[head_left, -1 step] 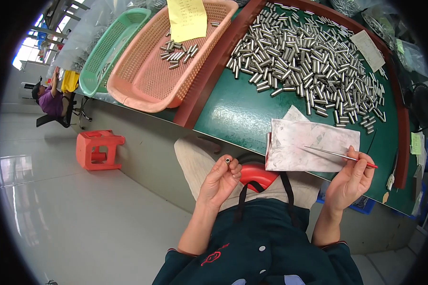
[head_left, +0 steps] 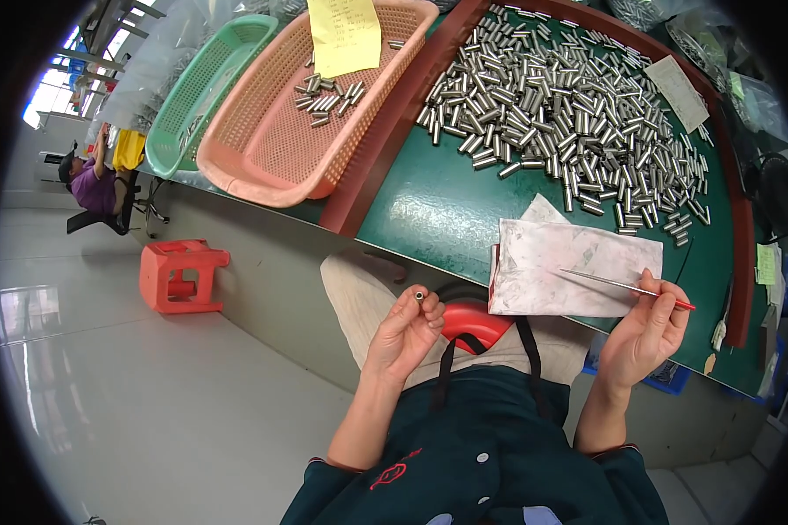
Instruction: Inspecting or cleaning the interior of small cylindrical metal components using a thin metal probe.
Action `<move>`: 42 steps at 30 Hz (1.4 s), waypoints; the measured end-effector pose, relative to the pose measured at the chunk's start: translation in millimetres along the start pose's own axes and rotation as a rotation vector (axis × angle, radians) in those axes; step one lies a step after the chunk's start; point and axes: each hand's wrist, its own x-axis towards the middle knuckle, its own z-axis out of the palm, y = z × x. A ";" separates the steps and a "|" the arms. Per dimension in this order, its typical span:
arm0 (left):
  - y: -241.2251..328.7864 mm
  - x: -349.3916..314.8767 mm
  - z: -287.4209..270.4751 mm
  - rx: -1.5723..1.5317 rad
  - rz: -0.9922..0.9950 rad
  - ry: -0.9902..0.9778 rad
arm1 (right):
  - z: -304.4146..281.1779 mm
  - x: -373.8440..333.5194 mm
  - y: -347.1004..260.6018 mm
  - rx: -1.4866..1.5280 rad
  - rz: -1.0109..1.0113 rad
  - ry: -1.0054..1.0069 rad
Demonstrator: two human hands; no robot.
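Between the thumb and fingers of my left hand (head_left: 405, 331) is a small metal tube (head_left: 418, 296), its round open end facing up. That hand is closed, over my lap just off the table's front edge. My right hand (head_left: 646, 332) is closed around the red handle of a slim pointed metal tool (head_left: 606, 281). The tool's thin shaft points left, over a stained whitish cloth (head_left: 543, 262) folded at the table's edge. The tool's tip and the tube are well apart. Beyond the cloth lies a big heap of short shiny metal tubes (head_left: 552, 114) on the green tabletop (head_left: 411, 206).
A red-brown wooden rail (head_left: 368, 166) borders the green surface. Left of it are a pink basket (head_left: 263, 179) holding several metal tubes and a yellow paper (head_left: 346, 39), and a green basket (head_left: 165, 144). A red stool (head_left: 184, 276) stands on the floor; another person (head_left: 105, 184) sits far left.
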 end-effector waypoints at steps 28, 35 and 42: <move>3.8 -15.3 9.8 0.200 0.090 0.143 | 0.0 0.0 -0.6 -0.005 -0.004 -0.016; -1.6 -14.9 27.5 0.419 0.187 0.260 | -1.5 -0.4 0.3 0.002 -0.008 -0.031; 5.5 -18.9 12.4 0.317 0.178 0.171 | 0.0 -0.2 -1.5 0.006 -0.002 -0.019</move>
